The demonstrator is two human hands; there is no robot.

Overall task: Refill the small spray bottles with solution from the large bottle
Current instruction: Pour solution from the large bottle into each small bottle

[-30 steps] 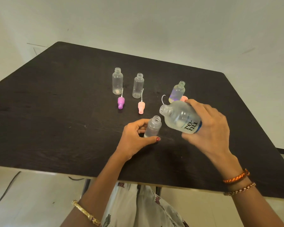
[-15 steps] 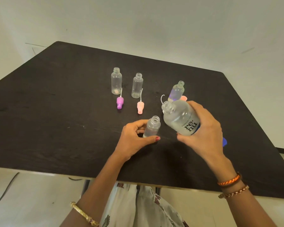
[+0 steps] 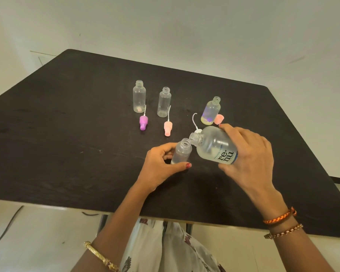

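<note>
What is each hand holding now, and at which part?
The left hand holds a small open bottle around its lower body. The right hand holds the large tilted bottle around its base end, neck toward the small one.

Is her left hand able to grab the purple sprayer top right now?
Probably not yet. The left hand is holding the small bottle being filled. The purple sprayer top lies uncovered on the table, so nothing else blocks it.

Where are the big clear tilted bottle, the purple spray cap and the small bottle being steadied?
Large clear plastic bottle [image 3: 214,148], head view, frosted body.
Purple plastic spray cap [image 3: 143,122], head view, collar.
Small clear plastic spray bottle [image 3: 182,153], head view, body above the fingers.
</note>
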